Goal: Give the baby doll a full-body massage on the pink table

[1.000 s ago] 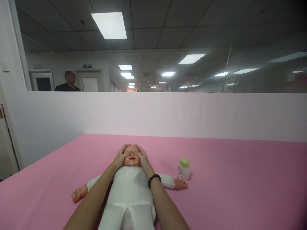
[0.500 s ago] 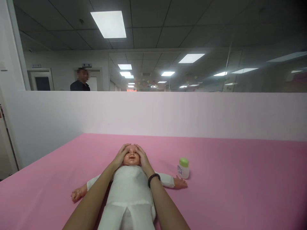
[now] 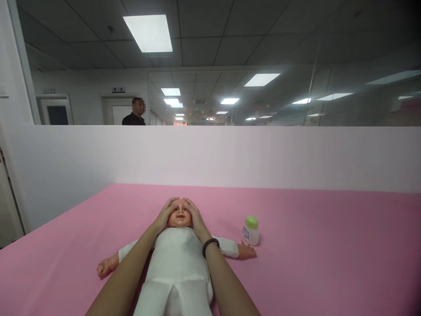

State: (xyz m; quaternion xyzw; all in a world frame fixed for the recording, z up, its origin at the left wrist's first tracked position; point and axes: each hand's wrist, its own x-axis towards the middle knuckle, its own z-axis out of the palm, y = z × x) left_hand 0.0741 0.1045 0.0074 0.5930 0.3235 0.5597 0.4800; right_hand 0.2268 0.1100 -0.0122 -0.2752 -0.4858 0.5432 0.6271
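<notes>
A baby doll (image 3: pixel 179 254) with a white cloth body lies on its back, its head toward the far wall and its arms spread out. My left hand (image 3: pixel 165 214) cups the left side of the doll's head, fingers curved over the forehead. On the other side my right hand (image 3: pixel 196 216) cups the head the same way, its fingertips near those of the left. Between the palms the doll's eyes, nose and mouth show. A dark beaded bracelet (image 3: pixel 211 246) circles my right wrist. Close to the doll's hand on the right stands a small jar (image 3: pixel 251 231) with a green lid.
Pink sheeting (image 3: pixel 312 245) covers the table under the doll. A low white partition (image 3: pixel 230 156) with glass above closes off the far side. Beyond it a person in dark clothes (image 3: pixel 134 118) is near a door.
The person behind the partition has moved to the right. My hands stay on the doll's head, with no clear movement; the doll and the jar lie as before.
</notes>
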